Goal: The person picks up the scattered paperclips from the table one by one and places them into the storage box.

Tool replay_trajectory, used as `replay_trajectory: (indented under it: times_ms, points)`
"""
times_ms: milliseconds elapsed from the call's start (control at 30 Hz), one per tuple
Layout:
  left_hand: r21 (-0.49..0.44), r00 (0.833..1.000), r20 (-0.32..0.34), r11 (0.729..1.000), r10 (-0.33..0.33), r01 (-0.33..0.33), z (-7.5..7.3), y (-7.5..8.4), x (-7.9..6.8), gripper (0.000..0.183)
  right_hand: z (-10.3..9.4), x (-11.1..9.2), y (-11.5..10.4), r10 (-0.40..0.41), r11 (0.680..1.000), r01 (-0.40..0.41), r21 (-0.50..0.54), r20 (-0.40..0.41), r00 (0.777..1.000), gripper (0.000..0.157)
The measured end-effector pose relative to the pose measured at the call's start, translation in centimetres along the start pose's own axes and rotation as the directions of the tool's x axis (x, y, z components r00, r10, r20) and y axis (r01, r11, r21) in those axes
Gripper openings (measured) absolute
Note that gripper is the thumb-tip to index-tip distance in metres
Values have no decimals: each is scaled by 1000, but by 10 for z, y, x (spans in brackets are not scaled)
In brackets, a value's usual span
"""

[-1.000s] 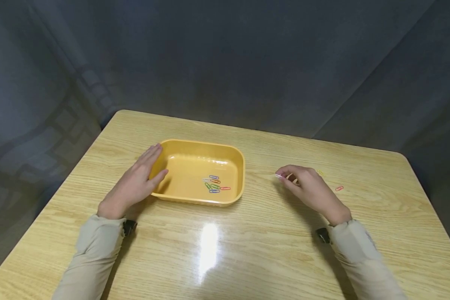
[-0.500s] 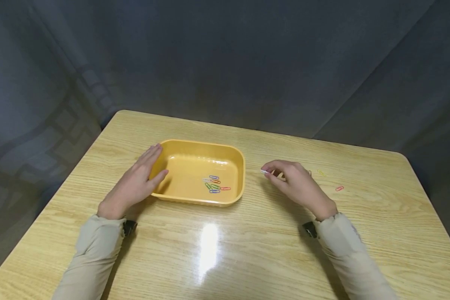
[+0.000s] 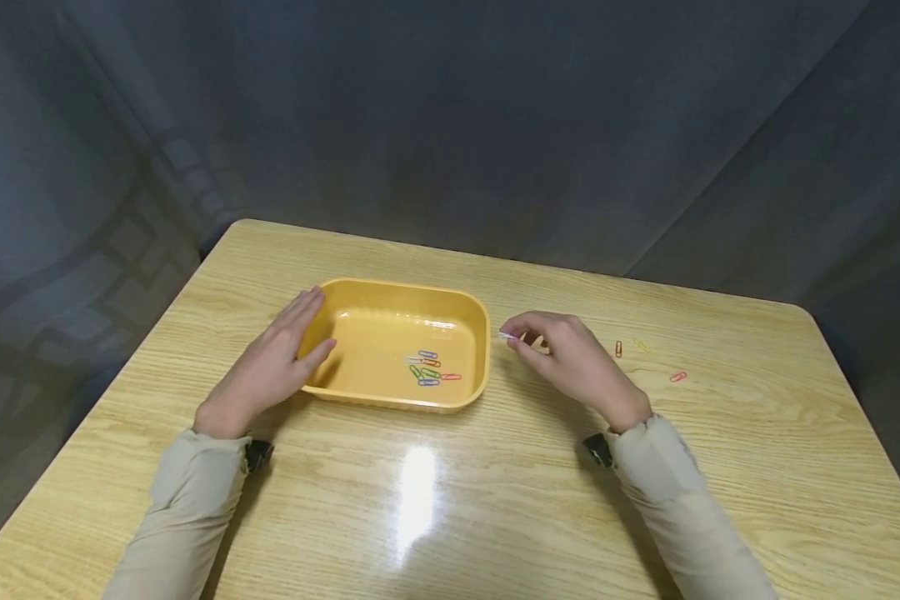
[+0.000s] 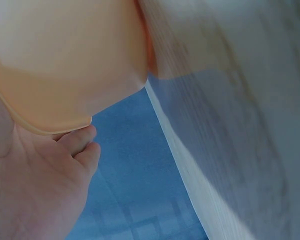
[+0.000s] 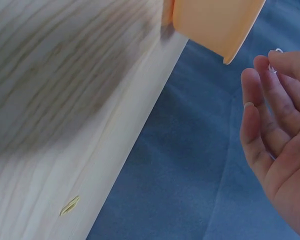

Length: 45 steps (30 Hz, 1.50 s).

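My left hand (image 3: 266, 367) rests at the left end of a yellow plastic tray (image 3: 397, 405), its fingers straight along the rim and its thumb reaching over the inside. In the left wrist view the palm and fingers (image 4: 82, 145) touch the tray's rim (image 4: 45, 131). My right hand (image 3: 566, 354) pinches a white paper clip (image 3: 507, 335) between thumb and fingertips, just off the tray's right side. The same paper clip (image 5: 273, 68) pokes from the fingertips in the right wrist view. Several coloured paper clips (image 3: 431, 373) lie together on the tray's floor.
Right of my right hand, an orange-red paper clip (image 3: 618, 349), a yellow paper clip (image 3: 642, 345) and a pink paper clip (image 3: 678, 377) lie on the wooden table (image 3: 540, 517). A dark curtain (image 3: 450, 125) hangs behind the table's far edge.
My right hand has moved left toward the tray, carrying the white paper clip, and the orange-red clip has come into view behind it. My left hand and the tray stay put.
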<state>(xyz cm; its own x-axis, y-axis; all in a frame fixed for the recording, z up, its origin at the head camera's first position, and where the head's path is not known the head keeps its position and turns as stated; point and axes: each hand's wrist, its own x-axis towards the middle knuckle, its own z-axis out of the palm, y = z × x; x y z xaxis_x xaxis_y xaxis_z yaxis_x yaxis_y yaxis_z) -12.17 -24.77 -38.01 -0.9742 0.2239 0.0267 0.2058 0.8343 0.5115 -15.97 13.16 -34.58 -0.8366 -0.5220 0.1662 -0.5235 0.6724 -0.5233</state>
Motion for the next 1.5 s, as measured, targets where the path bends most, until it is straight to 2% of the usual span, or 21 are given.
replay_trajectory:
  times_ms: [433,700,833,1500]
  points:
    - [4,1000,4,1000,-1,1,0,1,0,73,7,13,-18,-59,997,57,55,33,998,16]
    - [4,1000,2,1000,-1,1,0,0,0,73,16,23,-32,-111,992,105,69,86,990,17]
    - [1,1000,-2,1000,0,0,0,1,0,73,21,28,-37,-109,992,101,74,110,988,17]
    - [1,1000,-13,1000,11,-11,1,0,-1,73,47,52,-34,-127,988,107,112,181,975,19]
